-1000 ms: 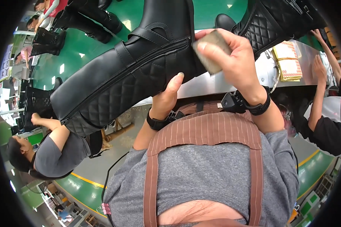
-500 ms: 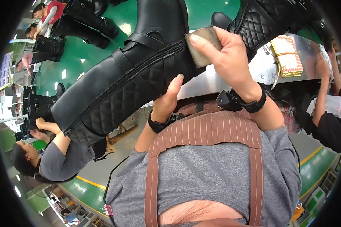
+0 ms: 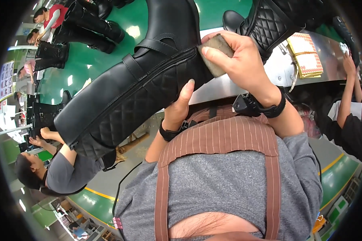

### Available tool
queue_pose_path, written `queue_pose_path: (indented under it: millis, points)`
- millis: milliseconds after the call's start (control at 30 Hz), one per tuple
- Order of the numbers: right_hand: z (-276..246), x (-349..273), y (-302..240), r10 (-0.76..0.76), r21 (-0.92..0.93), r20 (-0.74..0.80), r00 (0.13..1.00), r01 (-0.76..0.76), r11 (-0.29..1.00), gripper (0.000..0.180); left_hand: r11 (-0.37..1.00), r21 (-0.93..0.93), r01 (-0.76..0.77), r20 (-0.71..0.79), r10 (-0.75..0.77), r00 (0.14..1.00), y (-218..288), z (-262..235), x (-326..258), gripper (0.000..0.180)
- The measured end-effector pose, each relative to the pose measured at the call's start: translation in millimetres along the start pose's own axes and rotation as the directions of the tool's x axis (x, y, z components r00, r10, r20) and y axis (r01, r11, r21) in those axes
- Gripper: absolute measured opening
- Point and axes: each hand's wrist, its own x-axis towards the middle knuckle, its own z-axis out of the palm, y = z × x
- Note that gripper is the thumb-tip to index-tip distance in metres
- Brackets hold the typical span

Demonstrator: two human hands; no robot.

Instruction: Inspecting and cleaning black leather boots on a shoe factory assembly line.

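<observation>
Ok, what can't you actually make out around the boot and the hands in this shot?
- Head view: left hand fingers, hidden behind the tall black boot.
- Most of the grey block, covered by the right hand.
- Boot sole and toe, cut off by the top edge.

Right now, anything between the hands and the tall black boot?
Nothing visible. The left hand grips the boot from below, thumb on its quilted shaft. The right hand presses a grey-brown block directly against the leather near the zipper.
</observation>
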Motion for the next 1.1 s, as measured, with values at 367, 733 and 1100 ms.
queue_pose_path:
  millis: [367, 733, 1100]
  points:
    - [-3.3, 1.5, 2.7, 0.015, 0.074, 0.069, 0.998, -0.02, 0.997, 0.025, 0.991, 0.101, -0.085, -0.01, 0.087, 0.996, 0.0, 1.2, 3.8, 0.027]
    - [-5.9, -1.6, 1.9, 0.154, -0.07, 0.12, 0.981, -0.147, 0.987, 0.02, 0.997, 0.05, -0.06, -0.043, 0.062, 0.997, -6.7, 0.0, -0.6, 0.03]
    - [-4.9, 7.4, 0.6, 0.045, -0.169, 0.068, 0.997, -0.033, 0.985, 0.023, 0.998, -0.044, 0.055, -0.004, -0.055, 0.998, 3.4, -2.2, 0.9, 0.029]
